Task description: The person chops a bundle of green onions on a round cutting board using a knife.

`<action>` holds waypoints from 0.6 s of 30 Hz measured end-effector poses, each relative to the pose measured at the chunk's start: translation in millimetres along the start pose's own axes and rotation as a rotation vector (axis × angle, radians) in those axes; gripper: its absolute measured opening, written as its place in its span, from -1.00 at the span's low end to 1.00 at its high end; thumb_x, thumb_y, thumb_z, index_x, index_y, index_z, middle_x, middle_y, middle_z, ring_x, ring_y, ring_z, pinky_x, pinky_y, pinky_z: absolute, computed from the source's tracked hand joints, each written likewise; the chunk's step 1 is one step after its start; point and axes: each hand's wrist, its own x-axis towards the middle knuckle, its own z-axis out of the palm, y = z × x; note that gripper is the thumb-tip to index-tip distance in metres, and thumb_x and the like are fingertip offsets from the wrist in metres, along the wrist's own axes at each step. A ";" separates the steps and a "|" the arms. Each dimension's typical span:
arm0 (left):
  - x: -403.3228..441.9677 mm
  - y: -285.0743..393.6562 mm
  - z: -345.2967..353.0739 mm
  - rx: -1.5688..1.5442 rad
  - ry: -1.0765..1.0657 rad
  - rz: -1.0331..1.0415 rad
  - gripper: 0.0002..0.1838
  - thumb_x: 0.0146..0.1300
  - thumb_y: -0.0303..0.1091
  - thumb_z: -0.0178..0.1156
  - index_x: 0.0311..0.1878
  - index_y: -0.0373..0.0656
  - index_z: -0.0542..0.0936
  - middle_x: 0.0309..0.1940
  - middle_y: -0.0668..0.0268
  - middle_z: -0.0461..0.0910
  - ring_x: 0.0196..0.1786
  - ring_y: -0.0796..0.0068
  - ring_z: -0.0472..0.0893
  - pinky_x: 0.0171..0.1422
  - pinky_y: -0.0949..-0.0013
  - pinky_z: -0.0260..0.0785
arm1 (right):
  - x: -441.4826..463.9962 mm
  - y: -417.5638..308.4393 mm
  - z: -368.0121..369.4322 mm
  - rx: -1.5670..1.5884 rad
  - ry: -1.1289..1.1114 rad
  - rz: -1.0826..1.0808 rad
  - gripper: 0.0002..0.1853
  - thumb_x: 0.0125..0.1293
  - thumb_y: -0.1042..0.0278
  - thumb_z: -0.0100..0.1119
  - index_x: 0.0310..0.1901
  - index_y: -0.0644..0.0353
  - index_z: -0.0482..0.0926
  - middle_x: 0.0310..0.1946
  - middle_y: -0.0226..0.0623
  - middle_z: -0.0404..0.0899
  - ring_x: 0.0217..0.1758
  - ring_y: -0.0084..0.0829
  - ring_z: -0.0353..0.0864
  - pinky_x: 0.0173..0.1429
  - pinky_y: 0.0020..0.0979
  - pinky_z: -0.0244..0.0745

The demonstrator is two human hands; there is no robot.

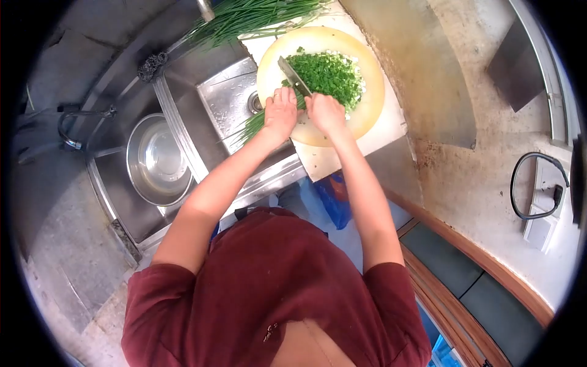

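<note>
My right hand (325, 114) is closed round the handle of a kitchen knife (294, 76), its blade pointing up and left over a round yellowish cutting board (367, 61). Against the knife's left side, my left hand (282, 113) presses down on a bunch of green onions (251, 127), whose long green ends stick out past the board over the sink. A heap of chopped green onions (331, 74), green with white bits, lies on the board right of the blade. The cut ends under my fingers are partly hidden.
A double steel sink (174, 122) stands left, with a metal bowl (156, 160) of water in one basin and a faucet (70, 137) beside it. More whole green onions (244, 21) lie behind. A blue bag (333, 205) hangs below the board; a wall (452, 79) rises right.
</note>
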 end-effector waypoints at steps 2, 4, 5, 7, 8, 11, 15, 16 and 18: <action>2.0 -3.3 -0.3 -0.039 0.124 0.027 -0.27 0.10 0.03 0.21 0.18 -0.35 0.31 -0.01 0.17 0.36 0.07 0.25 0.35 0.01 0.26 0.33 | -3.0 9.0 -9.5 0.019 0.043 -0.019 -0.63 0.35 0.11 -0.06 -0.37 0.25 0.58 -0.46 0.05 0.60 -0.28 0.01 0.63 -0.13 -0.05 0.49; 1.3 -2.4 -4.2 -0.065 0.058 -0.001 -0.22 0.09 0.05 0.22 0.21 -0.37 0.28 0.02 0.16 0.34 0.10 0.25 0.33 0.09 0.26 0.29 | -25.4 7.7 -23.8 0.006 0.020 -0.005 -0.64 0.35 0.10 -0.05 -0.36 0.25 0.57 -0.48 0.04 0.60 -0.29 0.02 0.62 -0.14 -0.05 0.49; 1.6 -2.6 -6.5 -0.066 0.024 -0.005 -0.20 0.10 0.08 0.20 0.24 -0.37 0.27 0.03 0.16 0.32 0.11 0.26 0.32 0.11 0.27 0.26 | -35.4 6.1 -31.0 -0.025 0.016 -0.020 -0.63 0.36 0.10 -0.07 -0.34 0.25 0.57 -0.48 0.04 0.60 -0.31 0.02 0.62 -0.15 -0.05 0.49; 0.2 -1.9 -5.6 -0.083 0.008 -0.007 -0.17 0.11 0.11 0.18 0.26 -0.38 0.25 0.04 0.16 0.31 0.12 0.27 0.30 0.12 0.29 0.24 | -44.8 9.7 -23.1 -0.088 -0.019 -0.017 -0.64 0.36 0.10 -0.07 -0.34 0.24 0.57 -0.48 0.04 0.60 -0.32 0.02 0.62 -0.15 -0.05 0.49; 1.3 -3.8 -5.1 -0.097 0.031 -0.006 -0.17 0.11 0.11 0.18 0.25 -0.39 0.25 0.03 0.16 0.31 0.11 0.27 0.30 0.11 0.29 0.24 | -45.1 10.8 -21.4 -0.117 -0.027 -0.017 -0.64 0.36 0.11 -0.07 -0.34 0.24 0.57 -0.48 0.04 0.60 -0.32 0.02 0.62 -0.15 -0.05 0.49; -2.6 -8.5 -15.7 -0.109 0.041 -0.003 -0.17 0.11 0.13 0.16 0.24 -0.39 0.26 0.01 0.17 0.33 0.09 0.29 0.31 0.10 0.30 0.24 | -44.7 11.5 -21.7 -0.123 -0.040 -0.016 -0.64 0.36 0.11 -0.08 -0.33 0.24 0.57 -0.47 0.03 0.61 -0.32 0.01 0.63 -0.15 -0.05 0.49; -15.8 -11.9 -10.7 -0.028 0.071 0.036 -0.17 0.14 0.17 0.12 0.24 -0.40 0.27 -0.01 0.18 0.34 0.07 0.31 0.31 0.10 0.30 0.23 | -40.9 10.6 -21.2 -0.069 -0.072 -0.009 -0.65 0.34 0.13 -0.07 -0.34 0.24 0.59 -0.45 0.04 0.61 -0.28 0.01 0.63 -0.12 -0.06 0.50; -13.6 -13.4 -8.6 -0.009 0.081 0.044 -0.17 0.12 0.16 0.14 0.23 -0.39 0.27 -0.03 0.17 0.35 0.07 0.30 0.32 0.09 0.29 0.24 | -34.3 10.1 -13.9 -0.049 -0.068 -0.013 -0.65 0.34 0.14 -0.07 -0.35 0.24 0.60 -0.44 0.04 0.61 -0.27 0.01 0.63 -0.11 -0.06 0.50; -12.3 -11.1 -3.8 0.020 0.098 0.065 -0.17 0.09 0.13 0.19 0.22 -0.38 0.28 -0.06 0.16 0.36 0.06 0.28 0.35 0.07 0.28 0.27 | -23.7 9.0 -0.6 -0.035 -0.049 -0.007 -0.65 0.34 0.14 -0.06 -0.36 0.25 0.59 -0.43 0.05 0.61 -0.27 0.02 0.63 -0.12 -0.05 0.50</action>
